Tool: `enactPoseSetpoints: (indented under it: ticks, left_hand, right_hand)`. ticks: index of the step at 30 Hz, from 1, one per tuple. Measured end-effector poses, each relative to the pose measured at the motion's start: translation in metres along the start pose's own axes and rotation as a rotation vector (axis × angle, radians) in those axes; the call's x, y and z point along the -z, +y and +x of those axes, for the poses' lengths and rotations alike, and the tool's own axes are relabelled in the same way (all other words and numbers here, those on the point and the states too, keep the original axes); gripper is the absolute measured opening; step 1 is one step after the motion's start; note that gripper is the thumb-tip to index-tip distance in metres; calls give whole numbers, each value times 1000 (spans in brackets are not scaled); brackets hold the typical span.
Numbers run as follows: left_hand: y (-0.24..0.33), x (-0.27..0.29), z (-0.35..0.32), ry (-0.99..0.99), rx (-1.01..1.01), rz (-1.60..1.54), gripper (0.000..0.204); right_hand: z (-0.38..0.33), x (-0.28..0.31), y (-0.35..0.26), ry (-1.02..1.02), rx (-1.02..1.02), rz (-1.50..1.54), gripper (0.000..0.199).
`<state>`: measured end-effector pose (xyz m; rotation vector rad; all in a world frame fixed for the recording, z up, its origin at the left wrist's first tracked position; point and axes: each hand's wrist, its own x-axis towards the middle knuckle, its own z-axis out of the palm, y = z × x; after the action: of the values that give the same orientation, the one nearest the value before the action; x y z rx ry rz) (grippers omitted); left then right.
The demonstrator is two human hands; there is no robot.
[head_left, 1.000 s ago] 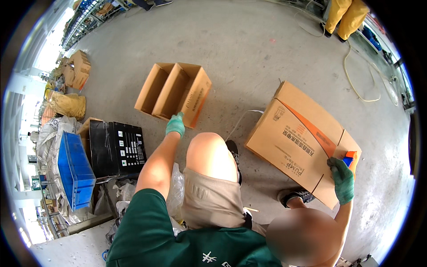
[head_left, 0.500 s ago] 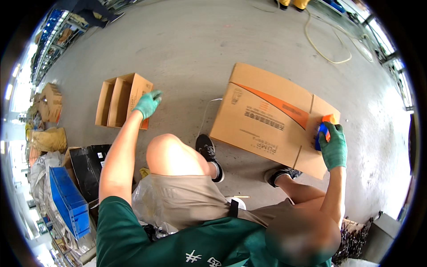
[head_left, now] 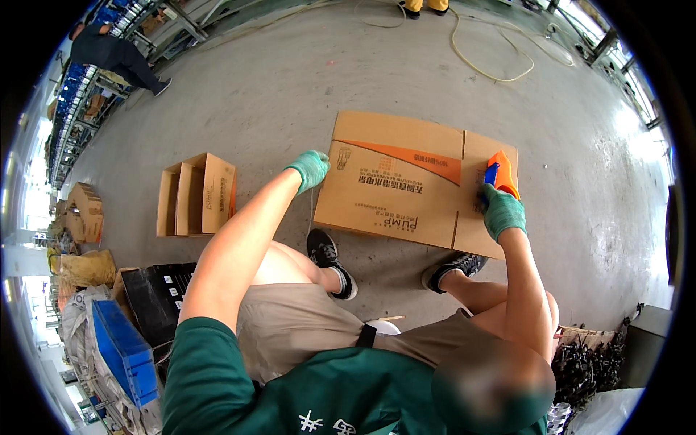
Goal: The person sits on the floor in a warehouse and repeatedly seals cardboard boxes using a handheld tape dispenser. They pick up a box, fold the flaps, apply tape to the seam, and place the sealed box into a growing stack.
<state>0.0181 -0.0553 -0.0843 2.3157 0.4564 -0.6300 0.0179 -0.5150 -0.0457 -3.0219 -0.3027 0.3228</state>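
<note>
Currently, the right hand is gripping an orange-and-blue tool, apparently a tape dispenser, fingers closed round it, above the end flap of the large carton. The left hand is hovering at the carton's left edge, fingers curled; whether it is touching or pinching the cardboard cannot be told. The carton is lying on the floor, just beyond the feet, printed face up. As to progress, the flap is lying outward, unfolded, so that end is being judged not yet closed; no finished seal is showing on the upper face. At left, a blue bin and a black box are standing near. The right shoe is crowding the carton's near edge. Beyond the black box, a smaller divided carton is standing open. Farther off, a hose is looping and a worker is leaning by shelves.
</note>
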Motion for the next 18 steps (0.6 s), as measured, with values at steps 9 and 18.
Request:
enactPoseSetpoints:
  ticks: [9,18]
  left_hand:
    - [20,3,-22,12,-141,-837,25]
    - [-42,97,-28,521,-387,-954,30]
  right_hand:
    - [0,-1,8,67,-8,105,28]
    - [-16,9,15,53,-174,147,30]
